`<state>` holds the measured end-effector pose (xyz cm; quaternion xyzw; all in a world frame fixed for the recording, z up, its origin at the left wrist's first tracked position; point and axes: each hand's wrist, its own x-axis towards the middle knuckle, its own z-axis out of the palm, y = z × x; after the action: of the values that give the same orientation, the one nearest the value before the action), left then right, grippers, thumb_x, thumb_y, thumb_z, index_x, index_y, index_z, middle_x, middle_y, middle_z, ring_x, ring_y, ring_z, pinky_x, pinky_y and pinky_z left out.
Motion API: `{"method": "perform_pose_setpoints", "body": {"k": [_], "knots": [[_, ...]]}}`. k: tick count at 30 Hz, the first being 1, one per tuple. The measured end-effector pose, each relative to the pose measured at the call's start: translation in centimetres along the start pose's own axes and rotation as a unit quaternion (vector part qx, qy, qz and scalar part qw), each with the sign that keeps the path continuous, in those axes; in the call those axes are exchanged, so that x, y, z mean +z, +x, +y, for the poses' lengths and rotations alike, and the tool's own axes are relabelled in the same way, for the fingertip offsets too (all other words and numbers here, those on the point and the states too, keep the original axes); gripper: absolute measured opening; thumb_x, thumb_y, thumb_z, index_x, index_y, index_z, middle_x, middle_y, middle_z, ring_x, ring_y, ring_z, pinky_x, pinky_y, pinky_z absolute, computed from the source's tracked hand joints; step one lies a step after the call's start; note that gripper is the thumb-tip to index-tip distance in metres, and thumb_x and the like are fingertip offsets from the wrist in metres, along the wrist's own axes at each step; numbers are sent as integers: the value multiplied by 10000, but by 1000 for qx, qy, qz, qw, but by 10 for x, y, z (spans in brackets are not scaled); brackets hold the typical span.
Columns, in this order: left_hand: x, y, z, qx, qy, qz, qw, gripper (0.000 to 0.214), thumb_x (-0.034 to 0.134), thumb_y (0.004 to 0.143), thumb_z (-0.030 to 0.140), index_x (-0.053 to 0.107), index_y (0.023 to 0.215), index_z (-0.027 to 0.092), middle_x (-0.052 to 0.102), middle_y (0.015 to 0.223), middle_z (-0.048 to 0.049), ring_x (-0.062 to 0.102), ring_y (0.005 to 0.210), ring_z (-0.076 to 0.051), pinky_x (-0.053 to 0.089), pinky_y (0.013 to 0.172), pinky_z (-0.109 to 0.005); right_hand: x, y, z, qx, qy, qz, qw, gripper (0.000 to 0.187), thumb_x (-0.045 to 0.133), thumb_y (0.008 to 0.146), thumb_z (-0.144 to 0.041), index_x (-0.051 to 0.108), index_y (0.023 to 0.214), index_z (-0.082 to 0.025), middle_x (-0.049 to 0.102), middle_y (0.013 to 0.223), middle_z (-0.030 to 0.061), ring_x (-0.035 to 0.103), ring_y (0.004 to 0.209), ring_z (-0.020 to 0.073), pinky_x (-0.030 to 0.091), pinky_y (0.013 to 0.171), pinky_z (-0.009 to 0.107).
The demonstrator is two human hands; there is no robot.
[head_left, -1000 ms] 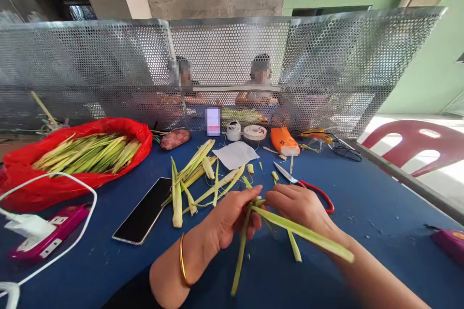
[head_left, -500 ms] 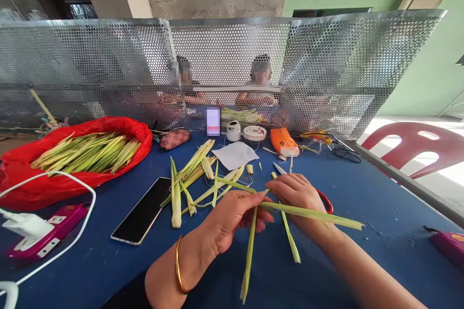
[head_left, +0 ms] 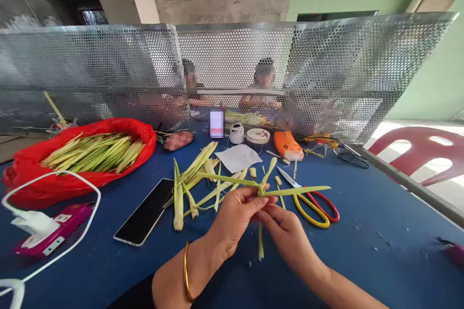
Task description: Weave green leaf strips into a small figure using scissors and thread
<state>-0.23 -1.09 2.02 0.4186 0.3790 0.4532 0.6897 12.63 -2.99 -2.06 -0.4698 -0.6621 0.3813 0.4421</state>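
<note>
Between my hands is a small knot of woven green leaf strips (head_left: 261, 190), with loose ends sticking out left, right, up and down. My left hand (head_left: 237, 212) pinches the knot between thumb and fingers from the left. From the right, my right hand (head_left: 281, 227) is closed at the knot's underside, its fingertips meeting those of my left. Just beyond my right hand lie scissors (head_left: 313, 205) with one red and one yellow handle, blades pointing away. Cut leaf pieces (head_left: 197, 178) lie in a loose heap to the left.
A red plastic bag (head_left: 147, 147) full of leaf strips stands at the left. Nearer are a black phone (head_left: 145, 212) and a purple power strip (head_left: 54, 231) with a white cable. String (head_left: 237, 133), tape (head_left: 258, 135), an orange packet (head_left: 287, 145) and a metal mesh screen (head_left: 232, 58) line the back.
My right hand has moved down and toward me, from over the strips to beneath the knot, uncovering the scissors. The strips' ends have swung round, and the camera view has shifted slightly.
</note>
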Motion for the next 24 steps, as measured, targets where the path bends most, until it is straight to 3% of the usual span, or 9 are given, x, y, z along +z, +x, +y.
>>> {"method": "perform_pose_setpoints", "body": {"k": [3, 6, 9, 13, 20, 24], "knots": [[1, -1, 2, -5, -1, 9, 1000, 344, 714, 732, 250, 707, 1053, 129, 742, 858, -93, 637, 708, -160, 427, 514, -214, -2, -1, 0, -15, -9, -19, 1000, 363, 448, 942, -398, 576, 690, -171, 571, 699, 12, 511, 655, 141, 406, 609, 247], [1, -1, 6, 1, -3, 23, 1000, 337, 717, 712, 240, 713, 1023, 111, 743, 826, -103, 655, 700, -193, 436, 479, -231, -6, -1, -6, -33, -15, -47, 998, 359, 450, 946, -353, 570, 660, -172, 535, 708, 4, 486, 653, 127, 387, 606, 236], [0, 0, 8, 20, -1, 32, 999, 282, 728, 707, 220, 730, 969, 115, 745, 772, -86, 681, 768, -200, 512, 640, -261, -9, -1, -13, -58, -17, -67, 996, 358, 452, 946, -320, 566, 639, -174, 522, 730, 11, 502, 716, 139, 400, 658, 240], [0, 1, 8, 42, -7, 46, 998, 243, 744, 703, 206, 740, 932, 123, 749, 752, -69, 692, 814, -186, 503, 849, -293, -10, -3, -18, -74, -24, -93, 993, 344, 453, 946, -288, 574, 644, -179, 554, 780, 28, 526, 810, 162, 421, 729, 255], [-1, 4, 0, 12, -22, 74, 997, 299, 758, 685, 225, 727, 964, 122, 746, 777, -80, 687, 761, -190, 527, 748, -296, -4, -3, -15, -102, -49, -93, 989, 294, 476, 925, -228, 553, 645, -183, 559, 832, 39, 540, 830, 166, 451, 734, 264], [-4, 8, 4, 38, 6, 70, 997, 301, 746, 697, 233, 719, 978, 130, 738, 771, -63, 674, 740, -173, 515, 766, -296, -6, -3, -14, -162, -164, -78, 970, 283, 462, 938, -220, 554, 673, -187, 572, 799, 40, 542, 766, 174, 447, 701, 298]]}}
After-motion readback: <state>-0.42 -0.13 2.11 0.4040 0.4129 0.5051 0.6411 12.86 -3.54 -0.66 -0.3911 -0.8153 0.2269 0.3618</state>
